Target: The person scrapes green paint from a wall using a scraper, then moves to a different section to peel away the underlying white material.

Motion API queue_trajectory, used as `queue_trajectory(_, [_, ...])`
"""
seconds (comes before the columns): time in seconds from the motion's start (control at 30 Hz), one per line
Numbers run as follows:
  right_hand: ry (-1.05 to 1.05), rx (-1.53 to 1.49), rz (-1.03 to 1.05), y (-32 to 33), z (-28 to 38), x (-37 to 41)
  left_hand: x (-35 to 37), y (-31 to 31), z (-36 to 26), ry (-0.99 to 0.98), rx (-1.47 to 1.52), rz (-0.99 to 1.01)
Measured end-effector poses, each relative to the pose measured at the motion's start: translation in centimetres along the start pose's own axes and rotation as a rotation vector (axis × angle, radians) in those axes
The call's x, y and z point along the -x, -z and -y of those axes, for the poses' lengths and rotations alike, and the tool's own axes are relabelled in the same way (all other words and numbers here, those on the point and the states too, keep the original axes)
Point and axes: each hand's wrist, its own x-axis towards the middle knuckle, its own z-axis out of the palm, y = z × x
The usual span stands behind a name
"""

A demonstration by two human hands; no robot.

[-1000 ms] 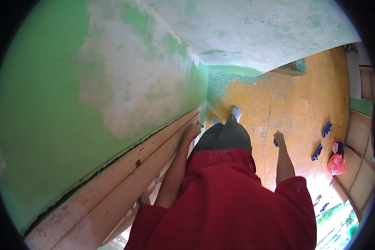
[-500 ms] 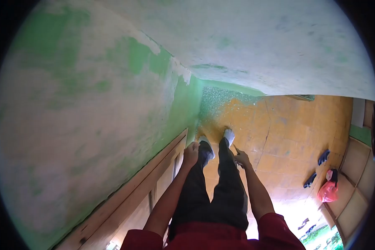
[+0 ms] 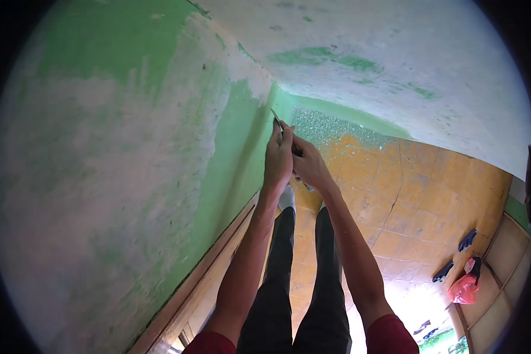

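Thin grey metal scraper (image 3: 277,121): upper centre of frame, tip against the flaking green-and-white painted wall (image 3: 130,153) at its corner. Left hand (image 3: 278,159) and right hand (image 3: 310,169) together, both grasping it. Orange tiled floor (image 3: 407,200) below.

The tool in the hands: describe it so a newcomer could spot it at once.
Follow the green wall on the left to the corner where it meets the pale wall. There the left hand and right hand meet, and the tool is the thin dark blade poking up from them. Nothing else there is slim and straight.
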Motion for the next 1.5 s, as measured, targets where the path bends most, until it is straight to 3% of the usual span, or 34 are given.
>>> queue_trajectory(0.07, [-0.054,0.087,0.019,-0.3,1.4,-0.2,-0.1,0.8,-1.6,0.069,-0.019,0.012])
queue_trajectory(0.17, [0.033,0.056,0.003,-0.4,3.0,-0.5,-0.6,1.5,-2.0,0.025,-0.122,0.020])
queue_trajectory(0.23, [-0.112,-0.009,0.153,0.8,3.8,-1.1,-1.2,1.0,-2.3,-0.007,-0.258,-0.032])
queue_trajectory(0.4, [-0.152,-0.006,0.142,1.3,2.1,-2.5,-2.1,-0.5,-0.5,-0.082,-0.192,-0.098])
queue_trajectory(0.47, [0.267,0.107,0.052,0.0,-0.8,-2.7,-1.4,0.0,0.6,-0.102,-0.114,-0.197])
queue_trajectory(0.5, [0.047,0.116,0.113,1.1,1.2,-2.7,-2.0,-0.3,0.6,-0.117,-0.083,-0.192])
queue_trajectory(0.6, [-0.128,0.113,0.172,2.9,2.2,-4.8,-4.0,-1.3,-0.1,-0.058,-0.071,-0.109])
queue_trajectory(0.67, [-0.087,0.101,0.145,1.8,0.9,-3.7,-2.4,-1.1,0.3,-0.039,-0.035,-0.127])
queue_trajectory(0.77, [0.215,0.143,0.048,0.4,-0.4,-2.5,-1.3,-0.2,1.6,-0.120,0.004,-0.220])
queue_trajectory(0.93, [0.014,0.169,0.119,2.7,0.1,-5.5,-4.0,-1.2,1.3,-0.073,-0.001,-0.052])
queue_trajectory(1.0, [0.184,0.223,0.064,1.3,-1.0,-3.4,-2.4,-0.5,2.2,-0.135,-0.007,-0.180])
queue_trajectory(1.13, [0.186,0.263,0.020,1.4,-0.5,-5.7,-3.8,-1.2,0.8,-0.161,-0.038,-0.162])
queue_trajectory(1.2, [0.170,0.248,0.036,2.2,-0.8,-6.3,-5.6,-0.8,2.6,-0.227,0.088,-0.062])
queue_trajectory(1.3, [0.202,0.222,0.039,0.6,-1.5,-3.4,-1.8,-0.9,2.2,-0.154,0.164,-0.241])
queue_trajectory(1.4, [0.177,0.267,0.045,1.0,-0.2,-3.5,-2.2,-1.0,1.6,-0.135,0.176,-0.226])
queue_trajectory(1.43, [0.258,0.231,0.008,1.6,-0.2,-5.3,-4.2,-0.8,1.4,-0.187,0.169,-0.115])
queue_trajectory(1.47, [0.169,0.274,0.045,2.3,-0.3,-7.0,-5.9,-1.1,1.6,-0.230,0.216,-0.044])
queue_trajectory(1.5, [0.164,0.240,0.060,2.3,-0.5,-6.7,-5.5,-1.4,1.7,-0.212,0.205,-0.099])
